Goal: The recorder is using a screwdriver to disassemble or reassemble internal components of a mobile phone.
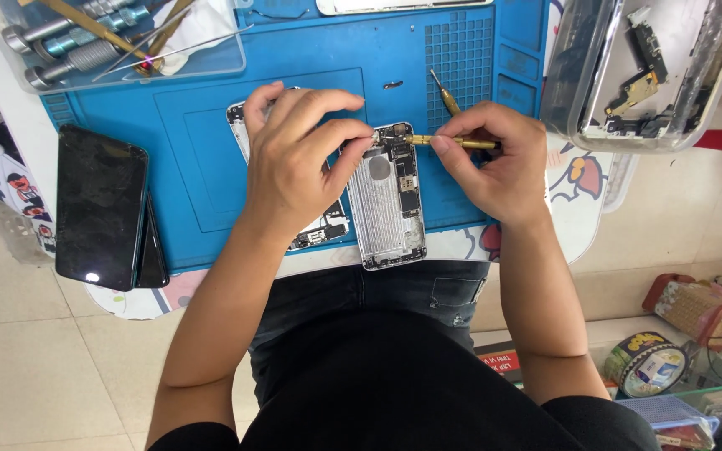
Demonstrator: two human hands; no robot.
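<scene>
An open phone lies on a blue mat on the table, right in front of the person. Its back shell is silver, and small dark parts show at its top end. The left hand rests over the phone's top left side, with the fingers bent and the fingertips pressing on the top edge. The right hand is closed around a thin gold screwdriver. The tip of the screwdriver touches the top of the phone, next to the left fingertips. Another opened phone lies partly hidden under the left hand. Two dark phones lie stacked at the left edge of the mat. A clear tray with tools sits at the top left. A clear box with small parts sits at the top right.
</scene>
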